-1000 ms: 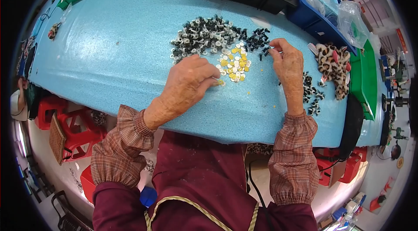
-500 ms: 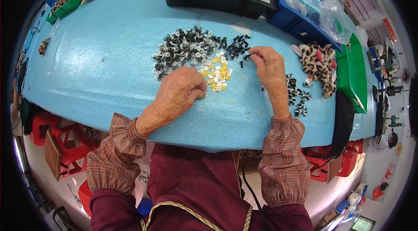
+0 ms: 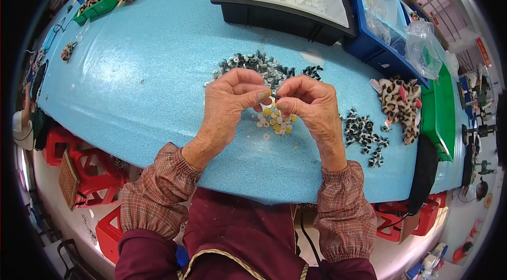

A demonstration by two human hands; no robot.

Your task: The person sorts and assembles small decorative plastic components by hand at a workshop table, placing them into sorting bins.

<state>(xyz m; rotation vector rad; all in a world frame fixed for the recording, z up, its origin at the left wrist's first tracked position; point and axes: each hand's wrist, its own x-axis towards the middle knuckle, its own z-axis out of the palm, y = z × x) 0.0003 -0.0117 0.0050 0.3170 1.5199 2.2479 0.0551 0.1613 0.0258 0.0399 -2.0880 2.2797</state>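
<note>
Above the table my two hands meet, fingertips almost touching. My left hand is closed in a pinch; what its thumb and forefinger hold is too small to make out. Between the fingertips of my right hand shows a small dark stemmed piece, pinched and partly hidden. Just below lies a pile of small yellow and white discs. Behind my hands is a heap of small black pieces with white rings, partly covered by them. A few plain black pieces lie at its right end.
Right of my right hand is another group of black-and-white pieces. Beyond it sit leopard-print plush items and a green tray. A black tub and a blue crate stand at the back. Red stools are at left.
Both hands have left the piles and come together in front of me, the right moving left with a small dark piece. The whole view has shifted slightly.
</note>
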